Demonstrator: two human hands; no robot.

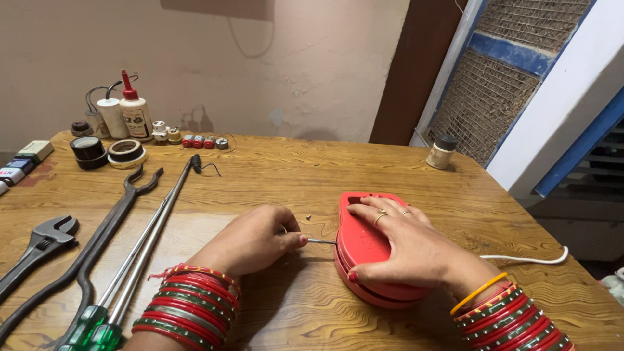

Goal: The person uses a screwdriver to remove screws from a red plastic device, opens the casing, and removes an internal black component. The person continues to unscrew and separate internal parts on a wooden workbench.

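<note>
Stood at the table's far left corner: a white squeeze bottle [136, 112] with a red nozzle cap, carrying a pale paper label [137, 121] with dark print on its front. Just left of it, a plain white cylinder [112, 117], unlabelled as far as could be seen. At the left edge, a flat cream-and-green box [35, 151], and beside it small dark packets [15, 170] with a red-and-white label. Near the far right edge, a small jar [443, 151], dark lid, beige contents.

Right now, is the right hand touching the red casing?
Touching. The head view shows the right hand lying flat on the red casing, its palm and fingers pressed on top.
</note>
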